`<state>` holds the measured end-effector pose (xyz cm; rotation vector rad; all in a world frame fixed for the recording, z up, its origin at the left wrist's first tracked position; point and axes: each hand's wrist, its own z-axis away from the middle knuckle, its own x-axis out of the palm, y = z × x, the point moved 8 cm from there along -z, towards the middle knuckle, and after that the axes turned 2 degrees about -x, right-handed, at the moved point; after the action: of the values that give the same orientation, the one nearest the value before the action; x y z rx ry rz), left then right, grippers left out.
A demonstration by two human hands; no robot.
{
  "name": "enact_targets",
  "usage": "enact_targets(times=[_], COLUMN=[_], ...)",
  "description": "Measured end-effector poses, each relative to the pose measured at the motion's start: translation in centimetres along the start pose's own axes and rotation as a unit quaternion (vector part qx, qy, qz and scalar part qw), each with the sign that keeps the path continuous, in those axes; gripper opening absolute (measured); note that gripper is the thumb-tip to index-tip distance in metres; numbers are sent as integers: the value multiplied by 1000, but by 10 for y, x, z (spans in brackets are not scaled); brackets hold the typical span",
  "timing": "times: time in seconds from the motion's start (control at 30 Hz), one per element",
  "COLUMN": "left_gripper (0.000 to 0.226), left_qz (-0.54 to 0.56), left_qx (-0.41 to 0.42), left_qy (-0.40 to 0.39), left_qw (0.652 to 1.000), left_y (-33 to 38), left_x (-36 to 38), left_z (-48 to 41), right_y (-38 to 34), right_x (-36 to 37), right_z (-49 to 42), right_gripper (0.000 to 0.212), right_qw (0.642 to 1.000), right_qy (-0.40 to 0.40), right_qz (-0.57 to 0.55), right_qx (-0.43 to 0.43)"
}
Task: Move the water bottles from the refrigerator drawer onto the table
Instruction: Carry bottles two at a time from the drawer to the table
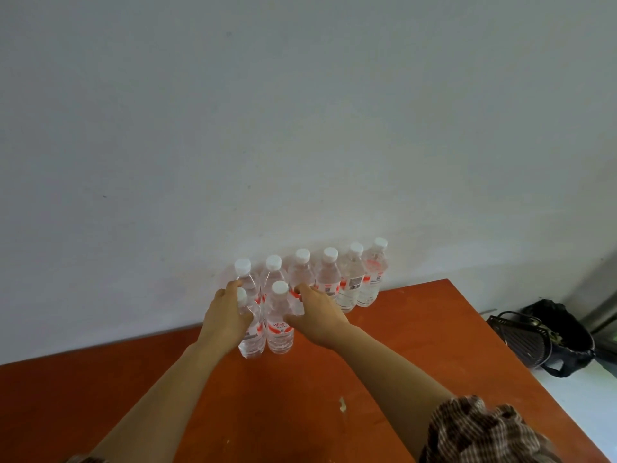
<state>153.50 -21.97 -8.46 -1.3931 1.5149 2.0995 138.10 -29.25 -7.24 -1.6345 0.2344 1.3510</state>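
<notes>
Bare hands (267,320) around two bottles (267,329)

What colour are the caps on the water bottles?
White caps on every bottle, seen in the head view, the only one given.

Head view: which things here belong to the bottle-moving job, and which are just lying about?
Job: water bottles standing along the wall, two front bottles between left hand and right hand, table.
Lying about: dark bags beside the table.
</notes>
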Motion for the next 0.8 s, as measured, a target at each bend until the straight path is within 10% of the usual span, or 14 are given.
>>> enact_targets(times=[0.53,0.8], left_gripper=[65,52], left_qz=[25,-52], left_qx=[-15,124], left_qy=[51,101], left_qw=[998,986], left_y=[1,72], left_x=[-9,-9], left_z=[19,37], right_y=[1,13], right_x=[4,-29], right_z=[16,45], right_gripper=[62,56], right_qw=[1000,999], right_qy=[9,40], right_qz=[-5,19], right_qx=[-8,-1])
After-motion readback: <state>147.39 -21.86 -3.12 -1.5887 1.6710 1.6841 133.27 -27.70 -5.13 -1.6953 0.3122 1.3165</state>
